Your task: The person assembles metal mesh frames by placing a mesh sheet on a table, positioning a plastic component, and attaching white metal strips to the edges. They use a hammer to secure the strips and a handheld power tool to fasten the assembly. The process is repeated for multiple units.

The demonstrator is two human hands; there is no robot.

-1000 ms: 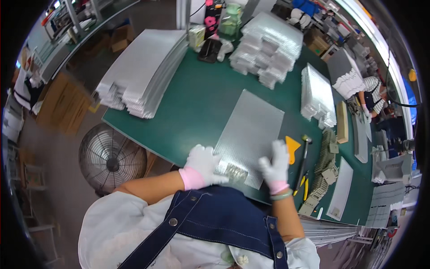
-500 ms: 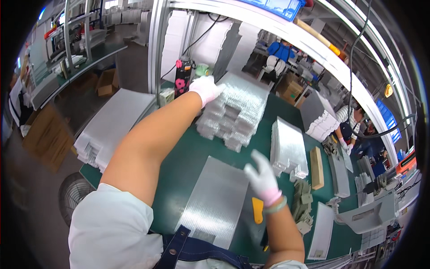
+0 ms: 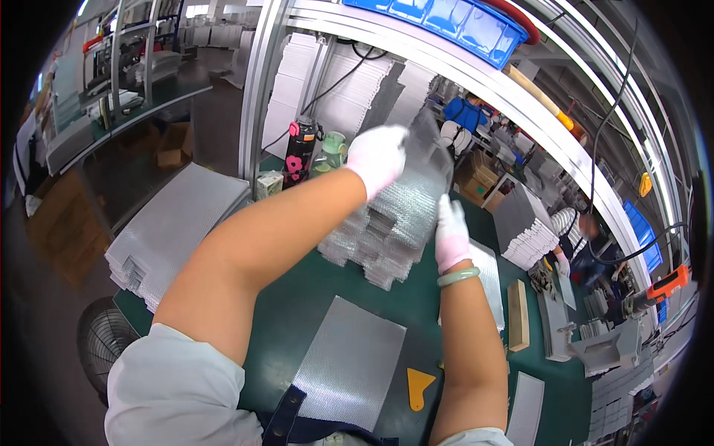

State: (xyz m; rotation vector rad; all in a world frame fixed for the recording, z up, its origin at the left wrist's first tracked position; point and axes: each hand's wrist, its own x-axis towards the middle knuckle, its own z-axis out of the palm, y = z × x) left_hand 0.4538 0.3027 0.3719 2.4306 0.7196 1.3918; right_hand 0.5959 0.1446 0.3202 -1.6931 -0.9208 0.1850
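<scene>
A stack of silvery bubble-textured sheets (image 3: 409,204) with stepped, notched near edges stands at the far middle of the bench. Over its far end a sheet (image 3: 430,145) is raised, blurred by motion. My left hand (image 3: 378,158), in a white glove with a pink cuff, is closed on the left edge of this raised sheet. My gloved right hand (image 3: 451,229) has its fingers stretched out along the right edge of the stack; its thumb side is partly hidden. Nearer me a single silvery sheet (image 3: 351,364) lies flat, with a yellow scraper (image 3: 419,388) to its right.
More silvery sheets (image 3: 182,215) are piled at the left. A black bottle (image 3: 300,149) and a green jar (image 3: 332,146) stand behind my left forearm. A wooden block (image 3: 518,316) lies at the right. A metal frame (image 3: 256,97) crosses above; a co-worker (image 3: 573,230) sits at the far right.
My left hand has moved right and a sheet has come up off the stack. My right hand has gone from above the bench forward to the stack's right edge.
</scene>
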